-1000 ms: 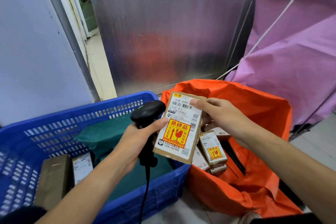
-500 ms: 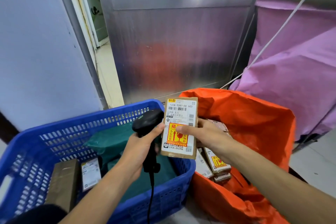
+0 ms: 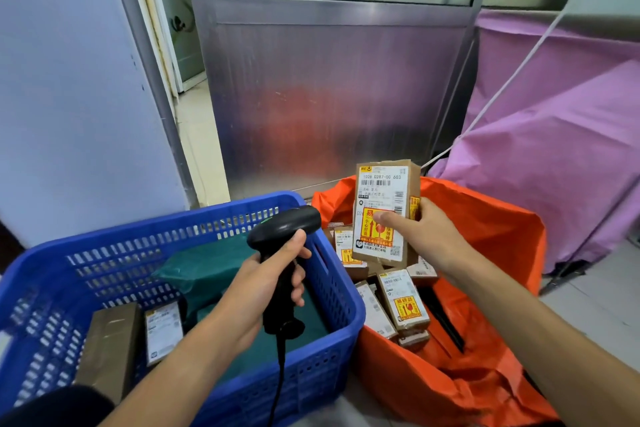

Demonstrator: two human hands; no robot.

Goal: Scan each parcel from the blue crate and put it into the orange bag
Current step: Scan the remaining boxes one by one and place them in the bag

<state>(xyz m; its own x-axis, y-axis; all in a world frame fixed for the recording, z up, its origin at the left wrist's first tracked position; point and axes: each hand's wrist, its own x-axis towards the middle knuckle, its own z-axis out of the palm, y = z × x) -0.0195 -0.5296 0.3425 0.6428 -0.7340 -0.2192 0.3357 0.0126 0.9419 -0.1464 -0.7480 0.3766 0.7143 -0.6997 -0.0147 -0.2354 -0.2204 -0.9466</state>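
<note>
My right hand (image 3: 426, 239) grips a small brown cardboard parcel (image 3: 384, 191) with a white label and a yellow-red fragile sticker, held upright over the open orange bag (image 3: 502, 239). My left hand (image 3: 263, 284) is closed around the handle of a black barcode scanner (image 3: 284, 229), whose head points toward the parcel, above the blue crate (image 3: 173, 232). The crate holds a green plastic-wrapped parcel (image 3: 207, 270), a brown box (image 3: 110, 347) and a small labelled parcel (image 3: 162, 329). Several small labelled boxes (image 3: 401, 302) lie in the bag.
A metal door panel (image 3: 329, 97) stands behind the crate and bag. A purple fabric-covered frame (image 3: 554, 132) with a white cord is at the right. A pale wall (image 3: 69, 97) is on the left. The scanner's black cable (image 3: 277, 385) hangs over the crate's front.
My right hand has carried the parcel rightward from beside the scanner to above the orange bag and turned it upright. My left hand with the scanner has stayed over the crate.
</note>
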